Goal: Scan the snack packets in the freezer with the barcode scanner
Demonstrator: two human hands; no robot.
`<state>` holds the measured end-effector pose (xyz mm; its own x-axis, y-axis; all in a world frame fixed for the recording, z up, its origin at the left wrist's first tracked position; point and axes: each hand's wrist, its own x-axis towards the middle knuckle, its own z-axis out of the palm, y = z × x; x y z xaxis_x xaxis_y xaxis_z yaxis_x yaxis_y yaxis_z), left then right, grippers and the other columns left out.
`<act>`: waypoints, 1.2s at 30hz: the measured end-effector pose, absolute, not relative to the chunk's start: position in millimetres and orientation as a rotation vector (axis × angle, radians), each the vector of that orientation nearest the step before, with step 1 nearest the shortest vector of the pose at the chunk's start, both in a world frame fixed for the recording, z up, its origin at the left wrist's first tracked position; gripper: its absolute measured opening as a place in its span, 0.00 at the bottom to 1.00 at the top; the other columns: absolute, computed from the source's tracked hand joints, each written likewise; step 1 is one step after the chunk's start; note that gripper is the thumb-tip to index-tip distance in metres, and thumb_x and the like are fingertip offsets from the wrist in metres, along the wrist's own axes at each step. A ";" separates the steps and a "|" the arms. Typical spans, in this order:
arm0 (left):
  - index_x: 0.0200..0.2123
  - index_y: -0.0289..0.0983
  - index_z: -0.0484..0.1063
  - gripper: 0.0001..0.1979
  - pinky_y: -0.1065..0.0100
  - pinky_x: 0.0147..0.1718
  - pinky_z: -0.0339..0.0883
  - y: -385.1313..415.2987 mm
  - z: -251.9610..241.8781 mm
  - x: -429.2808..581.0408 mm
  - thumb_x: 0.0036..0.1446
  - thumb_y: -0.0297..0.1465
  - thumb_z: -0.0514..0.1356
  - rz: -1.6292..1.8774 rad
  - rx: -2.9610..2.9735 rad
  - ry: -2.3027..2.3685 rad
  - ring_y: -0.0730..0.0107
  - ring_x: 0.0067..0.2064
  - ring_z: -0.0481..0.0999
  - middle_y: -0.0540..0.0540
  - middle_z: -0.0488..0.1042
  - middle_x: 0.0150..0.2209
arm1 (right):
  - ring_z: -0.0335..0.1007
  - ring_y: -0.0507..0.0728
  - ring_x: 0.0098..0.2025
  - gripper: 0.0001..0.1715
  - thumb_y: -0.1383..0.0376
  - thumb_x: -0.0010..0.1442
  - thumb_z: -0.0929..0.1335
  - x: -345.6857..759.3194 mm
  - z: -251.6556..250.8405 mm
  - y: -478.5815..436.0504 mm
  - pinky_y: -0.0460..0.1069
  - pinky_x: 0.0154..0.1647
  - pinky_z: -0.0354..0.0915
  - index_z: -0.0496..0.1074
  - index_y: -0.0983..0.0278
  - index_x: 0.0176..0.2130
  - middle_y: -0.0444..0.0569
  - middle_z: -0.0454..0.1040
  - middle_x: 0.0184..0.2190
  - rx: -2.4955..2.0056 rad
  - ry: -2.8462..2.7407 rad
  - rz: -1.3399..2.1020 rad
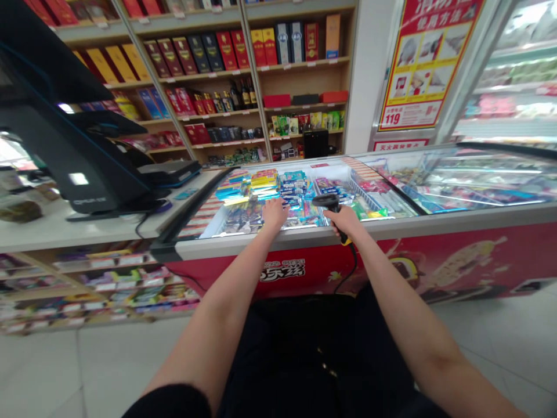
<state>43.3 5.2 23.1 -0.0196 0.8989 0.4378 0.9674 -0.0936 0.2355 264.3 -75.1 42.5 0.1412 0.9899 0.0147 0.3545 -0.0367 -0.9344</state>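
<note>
My right hand (346, 220) grips the handle of a black barcode scanner (327, 201), whose head points left over the front of a chest freezer (230, 248). A dark cord hangs from the yellow-edged base of the scanner. Beside it, my left hand (274, 215) reaches over the freezer with its fingers stretched forward, palm down, at the near edge of blue packets (293, 186). Whether the fingertips touch them I cannot tell. Yellow packets (264, 181) lie in a pile just behind and to the left.
A counter (130, 235) with a black checkout terminal (100, 168) stands at the left. Shelves of boxes and bottles (209, 49) line the back. Another glass-topped freezer section (491, 174) continues right, below a red and yellow poster (429, 64).
</note>
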 end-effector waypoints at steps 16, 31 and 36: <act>0.53 0.40 0.70 0.15 0.64 0.48 0.66 0.9 14.1 25.1 0.66 0.36 0.54 -0.822 -2.314 -2.047 0.57 0.51 0.77 0.40 0.79 0.47 | 0.60 0.49 0.13 0.10 0.63 0.61 0.70 221.6 54.8 -88.1 0.43 0.13 0.58 0.65 0.64 0.32 0.40 0.66 0.15 -1.546 -1.461 0.913; 0.51 0.38 0.70 0.17 0.64 0.49 0.65 6.1 7.9 22.9 0.63 0.39 0.59 -0.849 -2.327 -1.983 0.57 0.51 0.76 0.39 0.79 0.46 | 0.61 0.49 0.14 0.11 0.62 0.60 0.71 224.8 52.8 -87.7 0.43 0.13 0.59 0.65 0.64 0.32 0.41 0.67 0.16 -1.557 -1.470 0.895; 0.49 0.40 0.71 0.13 0.67 0.45 0.65 6.9 11.3 20.9 0.67 0.36 0.53 -1.068 -2.271 -2.053 0.61 0.47 0.78 0.43 0.80 0.42 | 0.61 0.49 0.13 0.13 0.60 0.60 0.72 226.7 50.2 -86.1 0.43 0.14 0.59 0.65 0.64 0.32 0.40 0.67 0.16 -1.542 -1.472 0.892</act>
